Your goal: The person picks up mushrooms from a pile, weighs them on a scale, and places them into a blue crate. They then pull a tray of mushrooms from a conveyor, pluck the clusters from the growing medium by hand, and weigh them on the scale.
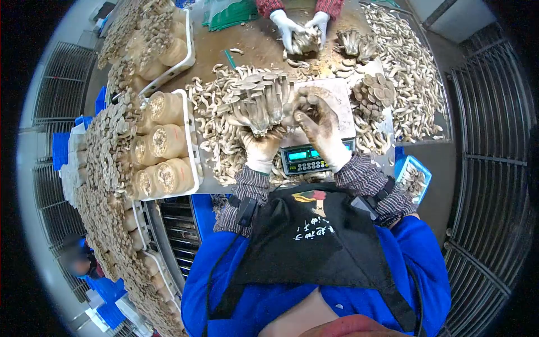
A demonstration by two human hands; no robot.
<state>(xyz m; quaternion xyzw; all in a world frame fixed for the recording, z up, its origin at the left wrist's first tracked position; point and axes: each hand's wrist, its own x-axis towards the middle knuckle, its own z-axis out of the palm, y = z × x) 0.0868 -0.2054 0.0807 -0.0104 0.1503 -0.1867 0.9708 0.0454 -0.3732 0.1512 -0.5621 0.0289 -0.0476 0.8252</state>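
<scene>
My left hand (pixel 262 149), in a soiled white glove, holds a large cluster of grey-capped oyster mushrooms (pixel 259 101) from below, around its base. Just to the right, my right hand (pixel 323 123) has its gloved fingers curled together at the cluster's edge; whatever they pinch is hidden. Beneath my right hand is a digital scale (pixel 311 164) with lit displays and a pale weighing plate (pixel 332 90). Loose mushrooms (pixel 222 154) are heaped left of the scale. A smaller mushroom cluster (pixel 373 91) sits to its right.
Across the table, another person's white-gloved hands (pixel 306 31) handle a mushroom clump. Crates of cultivation bags (pixel 168 140) with mushrooms line the left side. More mushrooms (pixel 412 73) cover the right. A blue basket (pixel 414 178) stands low at right, near metal racks (pixel 491 140).
</scene>
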